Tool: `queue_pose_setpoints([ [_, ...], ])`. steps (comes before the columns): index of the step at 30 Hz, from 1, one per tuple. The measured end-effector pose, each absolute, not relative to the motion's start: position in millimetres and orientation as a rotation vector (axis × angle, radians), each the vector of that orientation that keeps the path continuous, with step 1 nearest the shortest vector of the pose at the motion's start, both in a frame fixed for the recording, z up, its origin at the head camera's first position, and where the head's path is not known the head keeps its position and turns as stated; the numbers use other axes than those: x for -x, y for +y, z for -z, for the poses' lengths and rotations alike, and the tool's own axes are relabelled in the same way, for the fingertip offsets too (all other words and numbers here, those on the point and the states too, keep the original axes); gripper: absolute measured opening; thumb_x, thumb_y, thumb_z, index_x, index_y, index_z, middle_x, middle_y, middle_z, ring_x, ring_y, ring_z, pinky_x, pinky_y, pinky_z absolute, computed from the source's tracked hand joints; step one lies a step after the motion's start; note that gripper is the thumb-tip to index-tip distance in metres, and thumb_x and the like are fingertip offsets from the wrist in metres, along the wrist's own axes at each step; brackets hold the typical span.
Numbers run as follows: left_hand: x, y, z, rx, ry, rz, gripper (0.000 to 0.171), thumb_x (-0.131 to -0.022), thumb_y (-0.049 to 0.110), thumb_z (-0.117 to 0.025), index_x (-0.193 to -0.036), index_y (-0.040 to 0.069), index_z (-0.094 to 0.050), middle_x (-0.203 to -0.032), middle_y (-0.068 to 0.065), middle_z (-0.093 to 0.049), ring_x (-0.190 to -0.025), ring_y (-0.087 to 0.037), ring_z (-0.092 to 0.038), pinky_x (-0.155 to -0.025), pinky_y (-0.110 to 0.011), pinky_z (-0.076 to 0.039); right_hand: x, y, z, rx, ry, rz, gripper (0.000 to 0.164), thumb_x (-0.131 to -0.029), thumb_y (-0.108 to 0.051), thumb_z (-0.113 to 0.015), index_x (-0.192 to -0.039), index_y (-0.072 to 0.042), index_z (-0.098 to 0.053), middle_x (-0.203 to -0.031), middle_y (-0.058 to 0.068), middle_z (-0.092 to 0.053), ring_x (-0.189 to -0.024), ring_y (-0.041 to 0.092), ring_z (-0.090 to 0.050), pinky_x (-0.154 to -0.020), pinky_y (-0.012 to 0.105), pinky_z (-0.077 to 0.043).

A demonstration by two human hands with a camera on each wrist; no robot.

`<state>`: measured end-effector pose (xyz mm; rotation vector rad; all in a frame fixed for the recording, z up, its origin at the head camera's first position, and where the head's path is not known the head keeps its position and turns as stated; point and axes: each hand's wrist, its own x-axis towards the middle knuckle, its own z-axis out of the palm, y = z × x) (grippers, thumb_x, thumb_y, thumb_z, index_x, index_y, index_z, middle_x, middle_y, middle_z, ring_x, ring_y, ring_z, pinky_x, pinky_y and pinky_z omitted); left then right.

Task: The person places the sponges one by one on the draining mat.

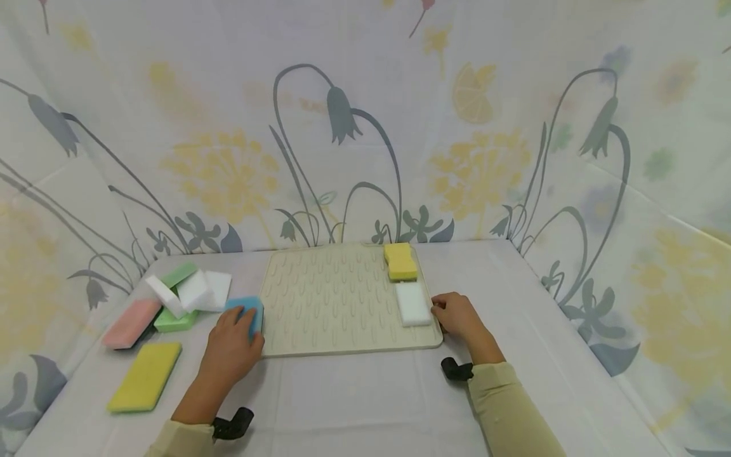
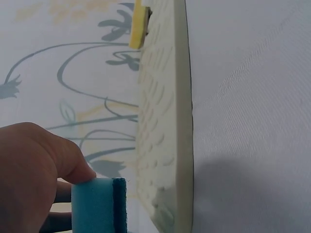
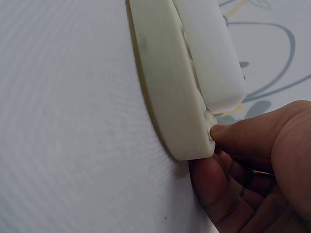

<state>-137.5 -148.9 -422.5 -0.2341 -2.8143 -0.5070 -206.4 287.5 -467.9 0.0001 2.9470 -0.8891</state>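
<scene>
In the head view my left hand [image 1: 230, 348] grips a blue sponge [image 1: 244, 303] at the left edge of a cream ridged drying mat [image 1: 325, 304]. The left wrist view shows the blue sponge [image 2: 93, 206] between thumb and fingers, with a darker scouring layer on one side. At the mat's right edge, my right hand [image 1: 459, 316] pinches the rim, thumb on top and fingers at the side and below. Near that thumb, a white sponge [image 1: 414, 304] lies on the mat; behind it sits a yellow sponge [image 1: 401, 261].
Left of the mat is a loose pile with white sponges [image 1: 195, 291], green sponges [image 1: 176, 321] and a pink sponge [image 1: 132, 322]. A flat yellow sponge [image 1: 145, 377] lies nearer the front. Flower-patterned cloth [image 1: 365, 127] hangs behind and on both sides of the white-covered table [image 1: 365, 400].
</scene>
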Motion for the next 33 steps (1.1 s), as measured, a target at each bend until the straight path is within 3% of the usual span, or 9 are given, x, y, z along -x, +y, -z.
queue_pose_setpoints([
  [25, 167.0, -89.2, 438.4, 0.246, -2.856, 0.736, 0.049, -0.091, 0.017, -0.055, -0.135, -0.006, -0.051, -0.141, -0.029, -0.043, -0.134, -0.046, -0.040, -0.107, -0.060, -0.035, 206.1, 287.4, 466.4, -0.023, 2.919, 0.924, 0.034, -0.094, -0.014, -0.057, -0.123, 0.001, -0.064, -0.101, 0.013, -0.070, -0.079, 0.019, -0.062, -0.065, 0.029, -0.050],
  [33, 174.8, -74.4, 440.2, 0.253, -2.844, 0.769, 0.049, -0.092, 0.020, -0.057, -0.135, -0.003, -0.053, -0.141, -0.027, -0.045, -0.134, -0.044, -0.040, -0.108, -0.057, -0.036, 205.1, 286.4, 465.7, -0.014, 2.927, 0.913, 0.033, -0.094, -0.014, -0.057, -0.123, 0.001, -0.065, -0.100, 0.012, -0.070, -0.083, 0.020, -0.062, -0.068, 0.031, -0.051],
])
